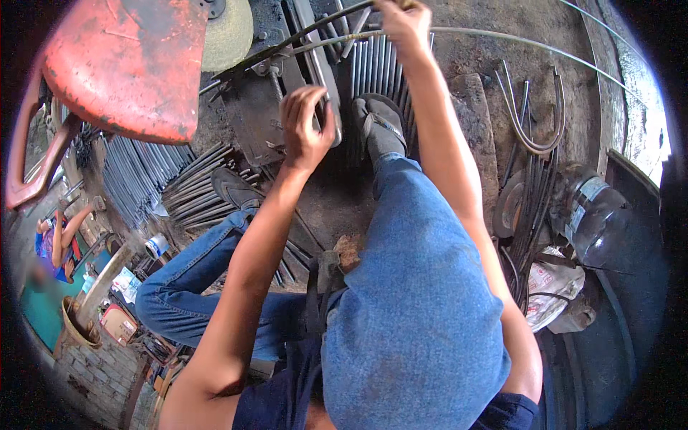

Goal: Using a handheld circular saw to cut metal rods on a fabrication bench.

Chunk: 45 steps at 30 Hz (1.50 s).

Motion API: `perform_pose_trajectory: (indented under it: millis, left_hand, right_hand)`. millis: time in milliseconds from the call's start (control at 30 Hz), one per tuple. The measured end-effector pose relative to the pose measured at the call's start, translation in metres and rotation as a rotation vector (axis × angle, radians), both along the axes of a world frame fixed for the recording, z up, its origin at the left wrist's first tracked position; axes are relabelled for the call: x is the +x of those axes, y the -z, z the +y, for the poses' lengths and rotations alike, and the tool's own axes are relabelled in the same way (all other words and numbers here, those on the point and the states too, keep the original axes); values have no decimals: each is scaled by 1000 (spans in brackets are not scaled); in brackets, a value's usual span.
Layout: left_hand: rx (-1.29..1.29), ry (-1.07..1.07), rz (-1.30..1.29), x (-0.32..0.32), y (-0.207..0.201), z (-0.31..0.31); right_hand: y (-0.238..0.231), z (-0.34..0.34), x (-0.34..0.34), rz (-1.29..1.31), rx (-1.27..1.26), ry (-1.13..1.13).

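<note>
At the top, my right hand (407,27) is closed around the end of a long, dark metal bar (304,31). That bar slants down to the left over a low metal bench fixture (283,89). My left hand (308,125) is above the fixture's right edge, its fingers curved and the thumb apart, with nothing seen in it. A thin pale rod (494,34) runs from the fixture, behind my right hand, out to the right. Beside the fixture, a row of straight grey metal rods (373,68) lies beyond my sandalled foot (380,118).
A scuffed red metal guard (129,68) fills the upper left. Piles of rods (147,172) lie below it. On the right are a U-shaped bent rod (541,147), a clear plastic jug (591,211) and a white sack (552,290). Another person (57,244) sits at far left.
</note>
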<state>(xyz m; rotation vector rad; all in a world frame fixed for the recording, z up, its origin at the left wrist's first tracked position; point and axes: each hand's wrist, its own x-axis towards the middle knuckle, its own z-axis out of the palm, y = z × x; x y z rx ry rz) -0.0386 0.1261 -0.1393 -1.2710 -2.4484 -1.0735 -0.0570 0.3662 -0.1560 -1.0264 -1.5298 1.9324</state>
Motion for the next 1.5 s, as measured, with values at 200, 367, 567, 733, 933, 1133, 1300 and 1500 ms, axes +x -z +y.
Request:
perform_pose_trajectory:
  millis: [200, 367, 567, 733, 933, 1133, 1300, 1500]
  left_hand:
    - [-85, 99, -52, 22, -22, -26]
    - [-82, 174, -131, 44, -25, -32]
    - [-70, 214, -136, 59, -22, -36]
    - [-119, 228, -163, 60, -24, -30]
    - [-106, 176, -154, 44, -30, -34]
    - [-171, 156, -95, 42, -34, -35]
    - [-117, 209, -140, 46, -33, -24]
    - [-120, 215, -173, 42, -30, -18]
  right_hand:
    - [-5, 119, 60, -37, 84, 302]
    - [37, 229, 155, -228, -145, 687]
    - [64, 249, 284, -546, -169, 839]
    - [50, 199, 264, -980, 732, 332]
    - [60, 268, 206, -1152, 1126, 186]
    - [88, 350, 205, -1554, 743, -398]
    - [90, 304, 200, -1219, 871, -16]
    - [32, 190, 191, -308, 41, 242]
